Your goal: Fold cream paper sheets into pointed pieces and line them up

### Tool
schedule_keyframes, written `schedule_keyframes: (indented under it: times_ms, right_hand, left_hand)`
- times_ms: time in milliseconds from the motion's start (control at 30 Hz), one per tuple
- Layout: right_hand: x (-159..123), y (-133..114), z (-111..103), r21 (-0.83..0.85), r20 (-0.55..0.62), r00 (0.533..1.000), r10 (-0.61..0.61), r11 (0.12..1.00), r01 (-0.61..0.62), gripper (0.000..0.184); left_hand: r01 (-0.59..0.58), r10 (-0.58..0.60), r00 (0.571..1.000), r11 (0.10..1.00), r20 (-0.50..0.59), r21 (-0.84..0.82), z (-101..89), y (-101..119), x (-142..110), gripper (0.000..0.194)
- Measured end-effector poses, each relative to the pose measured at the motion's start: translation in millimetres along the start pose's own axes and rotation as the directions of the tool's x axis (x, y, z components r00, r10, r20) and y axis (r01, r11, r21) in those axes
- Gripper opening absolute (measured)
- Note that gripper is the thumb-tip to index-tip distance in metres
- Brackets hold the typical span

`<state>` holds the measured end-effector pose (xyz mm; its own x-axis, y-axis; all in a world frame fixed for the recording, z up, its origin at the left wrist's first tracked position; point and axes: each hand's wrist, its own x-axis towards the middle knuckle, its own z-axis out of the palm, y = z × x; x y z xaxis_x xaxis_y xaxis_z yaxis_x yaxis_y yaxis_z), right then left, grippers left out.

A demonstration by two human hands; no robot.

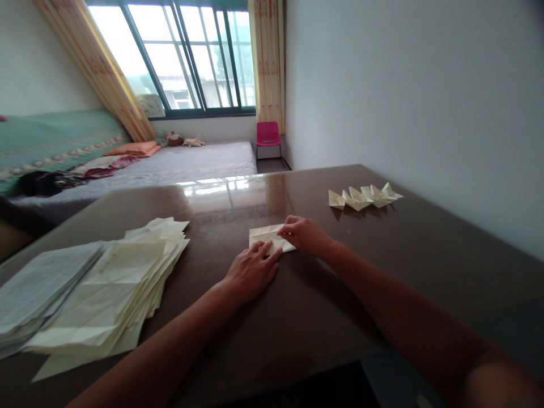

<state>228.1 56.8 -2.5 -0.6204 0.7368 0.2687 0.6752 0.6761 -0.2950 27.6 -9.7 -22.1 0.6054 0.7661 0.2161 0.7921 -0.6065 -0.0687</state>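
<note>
The left hand [250,271] and right hand [309,235] I saw were bare and slim-fingered. The left forearm [182,334] and right forearm [382,289] were uncovered too, thick farther up and tapering towards the hands.

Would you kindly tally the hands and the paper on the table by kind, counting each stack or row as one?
Paper stacks: 2 (greyish stack, cream stack)
Row of folded pieces: 1
Folded paper at the hands: 1
Hands: 2 (left hand, right hand)
Total: 6
</note>
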Motion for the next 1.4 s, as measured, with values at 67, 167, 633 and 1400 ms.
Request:
schedule_keyframes:
  times_ms: [67,167,633,1400]
  right_hand:
    - [-3,1,-4,0.124,0.116,0.976,-0.182,0.978,0.168,0.024]
    - [-6,10,-11,0.228,0.243,0.923,-0.297,0.943,0.243,0.028]
    - [-8,18,-12,-0.055,0.14,0.971,-0.191,0.978,0.201,0.038]
    - [-10,-8,-17,0.012,0.222,0.919,-0.327,0.943,0.333,0.048]
  left_hand:
    - [0.011,-0.011,1.0,1.0,-0.021,-0.002,-1.1,0,0,0.038]
    - [0.011,-0.011,1.0,1.0,-0.021,0.011,-2.9,-4,-2,0.036]
    - [0.05,-0.055,0.998,0.991,0.038,0.121,-6.6,-19,0,0.025]
    - [-0.065,0.047,0.994,0.982,-0.102,-0.175,-7.7,-35,-13,0.029]
